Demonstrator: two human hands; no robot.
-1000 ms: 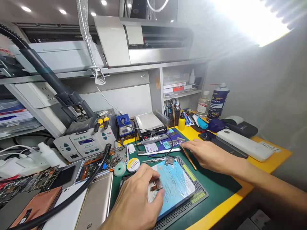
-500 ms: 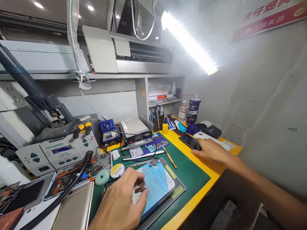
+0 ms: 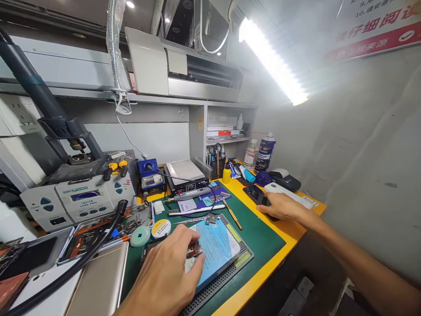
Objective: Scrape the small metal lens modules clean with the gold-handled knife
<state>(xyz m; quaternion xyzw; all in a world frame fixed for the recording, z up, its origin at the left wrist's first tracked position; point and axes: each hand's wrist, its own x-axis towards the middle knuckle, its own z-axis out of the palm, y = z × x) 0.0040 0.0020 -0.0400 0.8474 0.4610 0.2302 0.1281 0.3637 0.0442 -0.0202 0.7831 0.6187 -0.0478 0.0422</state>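
My left hand (image 3: 171,263) rests at the left side of a blue box (image 3: 219,245), with a small metal and brown-flex part (image 3: 196,250) pinched between thumb and fingers. Under the box lies a grey perforated pad (image 3: 243,259) on the green mat (image 3: 259,232). Two small metal pieces (image 3: 211,218) sit at the box's far edge. At the right, my right hand (image 3: 279,206) has its fingers on the near end of a black phone (image 3: 255,193), which lies on the yellow tabletop (image 3: 289,228). A white phone-like slab (image 3: 296,198) is just behind that hand.
Tweezers (image 3: 190,221), a gold-handled tool (image 3: 234,216) and a round green spool (image 3: 140,236) surround the box. A soldering station (image 3: 82,197) and black hose (image 3: 98,254) occupy the left. Bottles (image 3: 265,153) stand by the wall.
The view has shifted slightly. My left hand still pinches the small part over the box; my right hand remains at the black phone, its fingers a little farther over the phone's near end.
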